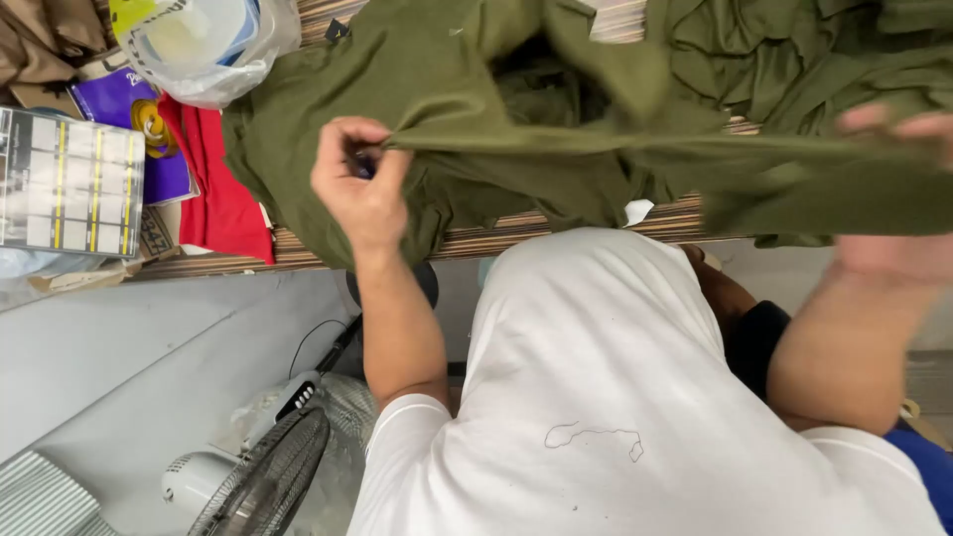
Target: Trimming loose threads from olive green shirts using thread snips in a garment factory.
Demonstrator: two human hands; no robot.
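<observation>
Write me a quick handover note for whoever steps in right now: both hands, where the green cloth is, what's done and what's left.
Left hand: pinched shut on a fold of the olive green garment, held just above the table.
Right hand: blurred at the right edge, gripping the same garment; the cloth is stretched taut between the hands.
The garment's bulk lies crumpled on the striped table, more olive cloth heaped at top right.
Beside it on the left: red cloth, plastic bag.
Done: one edge lifted and pulled straight.
Left: the rest is still bunched, not laid flat or folded.
</observation>
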